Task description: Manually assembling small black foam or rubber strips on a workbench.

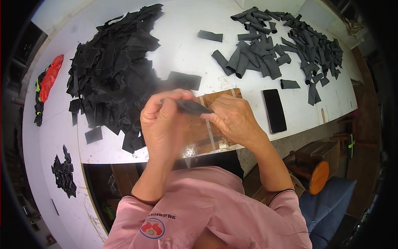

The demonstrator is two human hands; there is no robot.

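Both my hands hold one dark grey fabric piece (191, 106) in the air above a brown board with clear tape (199, 133). My left hand (161, 120) grips its left end between thumb and fingers. At the other end, my right hand (235, 118) pinches it with thumb and curled fingers. Whether the piece is a tube or a folded strip I cannot tell. A big heap of flat black fabric pieces (114, 70) spreads to the left, and one flat piece (185, 80) lies just beyond my hands. Several tube-shaped dark fabric pieces (259, 58) lie at the far right.
A black phone (274, 111) rests on the white table (182, 39) right of the board. Red and black cloth (49, 81) and a small dark pile (64, 172) lie at the left. Below the right edge stand a wooden stool (319, 177) and a blue chair (327, 203).
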